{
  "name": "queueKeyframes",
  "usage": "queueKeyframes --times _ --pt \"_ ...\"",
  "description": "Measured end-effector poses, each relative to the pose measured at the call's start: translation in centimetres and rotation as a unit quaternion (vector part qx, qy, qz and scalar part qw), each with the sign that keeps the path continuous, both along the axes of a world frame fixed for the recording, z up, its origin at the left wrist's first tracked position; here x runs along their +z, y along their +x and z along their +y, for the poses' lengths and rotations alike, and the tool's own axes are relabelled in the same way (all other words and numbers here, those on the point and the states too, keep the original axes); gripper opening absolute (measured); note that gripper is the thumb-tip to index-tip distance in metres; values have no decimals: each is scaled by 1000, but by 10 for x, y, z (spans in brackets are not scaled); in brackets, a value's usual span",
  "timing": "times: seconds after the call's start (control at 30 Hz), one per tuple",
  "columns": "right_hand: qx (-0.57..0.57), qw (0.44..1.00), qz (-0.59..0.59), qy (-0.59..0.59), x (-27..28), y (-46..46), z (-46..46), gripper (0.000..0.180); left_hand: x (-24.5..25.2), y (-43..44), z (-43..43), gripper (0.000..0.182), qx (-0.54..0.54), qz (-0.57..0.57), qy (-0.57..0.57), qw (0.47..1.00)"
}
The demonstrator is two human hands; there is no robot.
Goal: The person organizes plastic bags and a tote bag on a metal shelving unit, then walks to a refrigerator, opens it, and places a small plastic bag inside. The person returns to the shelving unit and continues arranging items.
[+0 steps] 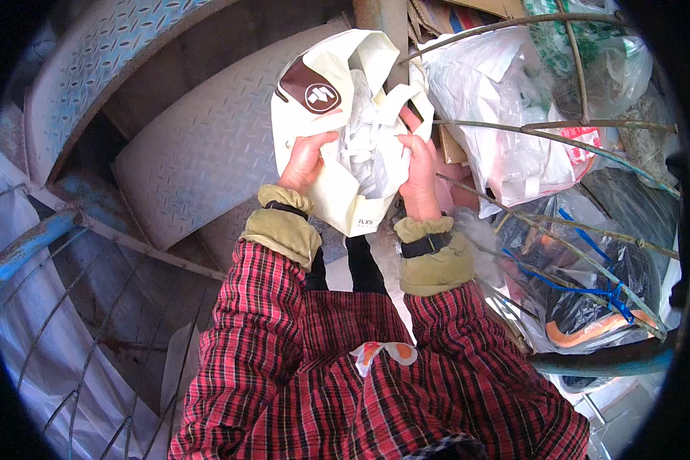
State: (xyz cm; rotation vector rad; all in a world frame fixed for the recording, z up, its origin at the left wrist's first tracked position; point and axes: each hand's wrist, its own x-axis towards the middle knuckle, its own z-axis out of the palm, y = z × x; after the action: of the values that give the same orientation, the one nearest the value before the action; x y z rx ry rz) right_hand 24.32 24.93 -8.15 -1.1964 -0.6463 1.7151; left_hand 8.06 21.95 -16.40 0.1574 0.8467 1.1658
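Note:
A cream-coloured carrier bag (333,192) with a brown printed patch is held up in front of me, its mouth spread towards my face. My left hand (307,160) grips the left side of its rim, thumb on top. On the right side, my right hand (418,167) pinches the rim near a loop that looks like the handle. Inside the bag lies crumpled translucent plastic film (365,138). The bag's lower front bears small writing. Both hands are bare, below rolled olive cuffs and red plaid sleeves.
Steel stairs with diamond-plate treads (190,132) curve up on the left, beside a blue rusted rail (31,247). At right, metal rods (598,123) cross in front of a white sack (477,75) and clear plastic bags (604,276) tied with blue string. Cardboard (489,7) lies at the top.

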Motion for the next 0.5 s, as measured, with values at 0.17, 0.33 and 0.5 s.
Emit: queueKeyframes --times 0.17,0.33,0.5 --pt "30 997 -31 -64 -4 -27 -18 44 -9 17 2 41 -92 142 7 986" --pt "9 997 17 -79 -26 -46 -20 28 -21 15 -12 38 -131 110 -20 985" --pt "63 985 41 -158 -35 -51 -8 14 -4 11 -31 32 -93 155 -23 983"
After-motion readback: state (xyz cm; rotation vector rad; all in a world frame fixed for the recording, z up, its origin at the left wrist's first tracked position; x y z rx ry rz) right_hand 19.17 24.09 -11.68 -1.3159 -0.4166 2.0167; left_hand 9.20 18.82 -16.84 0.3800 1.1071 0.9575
